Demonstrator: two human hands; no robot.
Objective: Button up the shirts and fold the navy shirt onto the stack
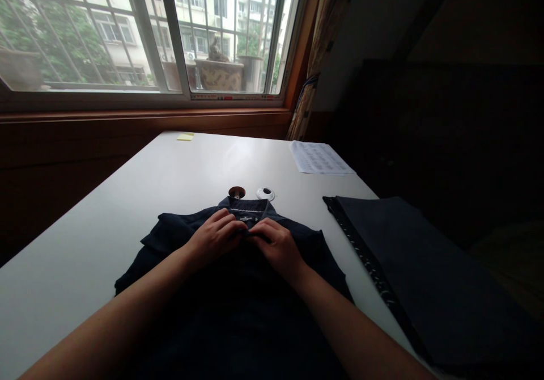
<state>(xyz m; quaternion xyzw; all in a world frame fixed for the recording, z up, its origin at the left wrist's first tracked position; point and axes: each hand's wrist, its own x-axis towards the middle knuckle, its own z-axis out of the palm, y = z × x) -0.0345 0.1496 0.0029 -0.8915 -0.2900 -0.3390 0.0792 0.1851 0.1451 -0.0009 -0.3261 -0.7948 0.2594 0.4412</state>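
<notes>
A dark navy collared shirt [250, 300] lies spread on the white table [127, 198], its collar toward the window. Just below the collar, my left hand [219, 232] pinches the fabric at the front opening. My right hand [275, 245] grips the same spot from the other side, and the fingertips of both hands nearly meet. Whether a button sits between the fingers is too dark and small to tell. Inside the neck a label with pale lettering shows. The lower part of the shirt is lost in shadow.
On the right, folded dark cloth [408, 255] with a patterned edge hangs past the table's side. Printed papers [321, 157] lie at the far right corner, a yellow sticky note [185, 136] at the far left. Beyond the collar are a round hole [237, 191] and a white grommet [266, 193].
</notes>
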